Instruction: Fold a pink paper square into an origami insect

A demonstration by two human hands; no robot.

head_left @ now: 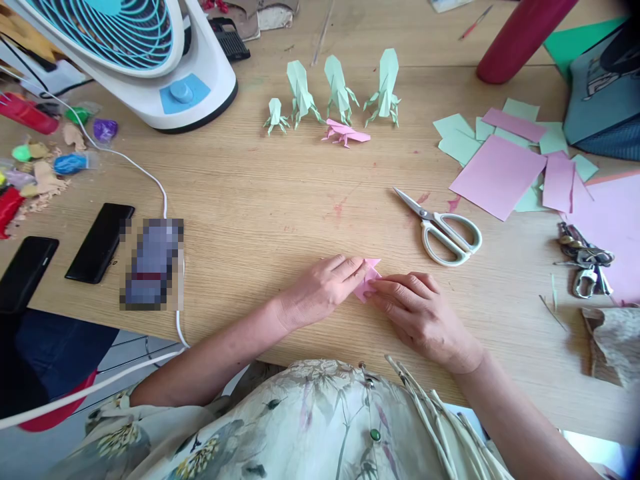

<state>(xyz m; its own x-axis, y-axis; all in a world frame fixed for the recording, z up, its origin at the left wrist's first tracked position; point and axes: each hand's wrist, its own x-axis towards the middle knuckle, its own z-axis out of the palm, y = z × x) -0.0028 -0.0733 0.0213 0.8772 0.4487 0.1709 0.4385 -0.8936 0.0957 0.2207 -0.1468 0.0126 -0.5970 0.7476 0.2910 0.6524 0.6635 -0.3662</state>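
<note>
A small piece of folded pink paper lies at the table's front edge, between my two hands. My left hand presses its fingers onto the paper's left side, with the thumb mostly hidden. From the right, my right hand pinches the paper's lower right edge, its fingers curled. Beyond them, scissors with white handles lie with the blades pointing up and left. Several pale green origami insects stand in a row farther back, and a pink origami insect sits in front of them.
Green and pink paper sheets are piled at the right, near a bunch of keys. A white fan stands at the back left. Phones and a white cable lie at the left. A dark red cylinder is at the back right.
</note>
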